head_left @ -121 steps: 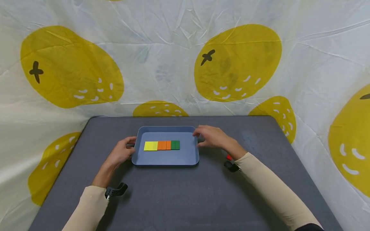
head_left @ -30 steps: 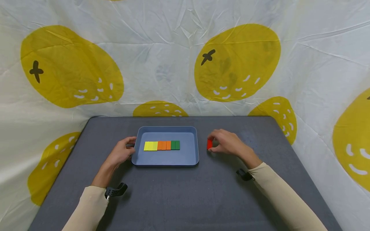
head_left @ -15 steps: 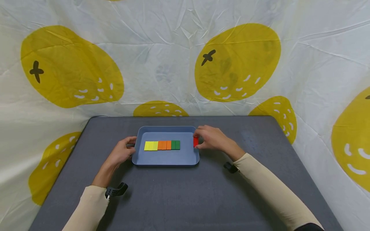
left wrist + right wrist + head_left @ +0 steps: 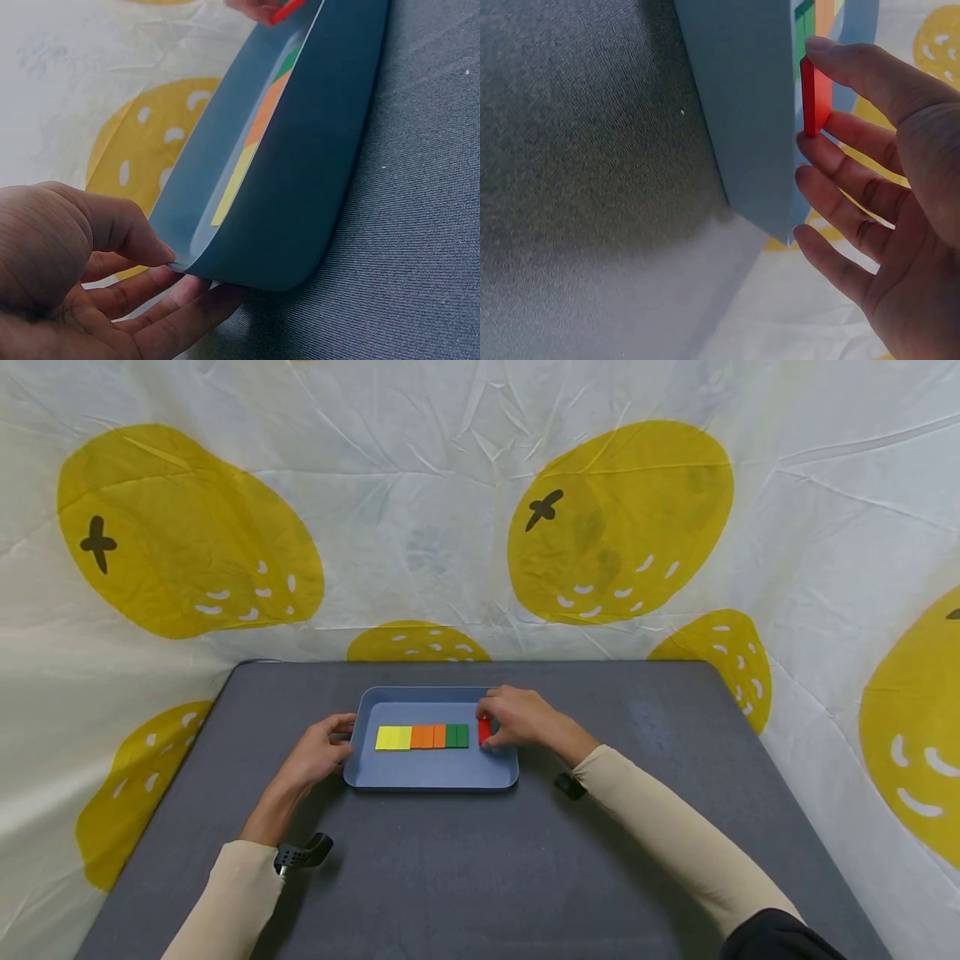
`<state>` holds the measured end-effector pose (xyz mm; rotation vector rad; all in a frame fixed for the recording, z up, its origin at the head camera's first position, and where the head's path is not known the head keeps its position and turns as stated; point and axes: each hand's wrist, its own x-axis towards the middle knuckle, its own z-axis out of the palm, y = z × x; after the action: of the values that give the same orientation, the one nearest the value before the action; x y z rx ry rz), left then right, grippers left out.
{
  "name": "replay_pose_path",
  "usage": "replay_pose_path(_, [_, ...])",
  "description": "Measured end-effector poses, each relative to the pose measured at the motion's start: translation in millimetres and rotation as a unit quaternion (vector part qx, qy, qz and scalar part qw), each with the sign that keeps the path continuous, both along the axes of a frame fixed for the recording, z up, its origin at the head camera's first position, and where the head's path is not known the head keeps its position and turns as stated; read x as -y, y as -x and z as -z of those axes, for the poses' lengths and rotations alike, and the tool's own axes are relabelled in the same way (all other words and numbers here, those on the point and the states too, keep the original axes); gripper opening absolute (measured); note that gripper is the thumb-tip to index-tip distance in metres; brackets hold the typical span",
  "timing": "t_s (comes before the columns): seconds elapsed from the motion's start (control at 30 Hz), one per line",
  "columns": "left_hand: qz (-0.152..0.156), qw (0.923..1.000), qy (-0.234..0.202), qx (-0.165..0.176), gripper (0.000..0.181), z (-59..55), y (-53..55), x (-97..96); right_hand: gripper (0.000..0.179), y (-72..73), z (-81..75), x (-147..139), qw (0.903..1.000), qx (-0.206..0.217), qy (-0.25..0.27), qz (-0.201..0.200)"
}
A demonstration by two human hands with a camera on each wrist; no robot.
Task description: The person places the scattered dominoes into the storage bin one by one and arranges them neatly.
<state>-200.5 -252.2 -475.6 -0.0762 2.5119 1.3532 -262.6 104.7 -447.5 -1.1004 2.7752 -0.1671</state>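
Note:
A blue-grey tray lies on the table with a row of flat tiles in it: yellow tiles at the left, orange tiles in the middle, green tiles at the right. My left hand pinches the tray's left rim; the left wrist view shows the thumb on the edge and fingers beneath it. Over the tray's right part, my right hand pinches a thin red tile between thumb and fingers. A small gap separates the red tile from the green ones.
The dark grey table extends around the tray. Behind it hangs a white curtain printed with large yellow fruits. Both wrists wear black bands.
My right hand let go of the tray side, picked up the red tile from the table at the right, and carried it left over the rim into the tray. The left hand stayed put.

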Motion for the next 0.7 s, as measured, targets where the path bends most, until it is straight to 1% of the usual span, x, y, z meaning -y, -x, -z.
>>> replay_pose_path(0.3, [-0.001,1.0,0.001,0.001,0.061,0.0,0.8,0.3,0.043,4.4,4.3,12.9,0.9998,-0.001,-0.017,-0.01])
replay_pose_path(0.53, [-0.003,1.0,0.0,0.002,0.061,1.5,1.5,0.3,0.044,8.3,12.6,19.8,0.9992,-0.001,-0.04,-0.007])
replay_pose_path(0.7, [-0.002,1.0,0.001,0.001,0.061,2.0,1.9,0.0,0.041,8.4,14.5,22.2,0.999,-0.002,-0.045,0.0])
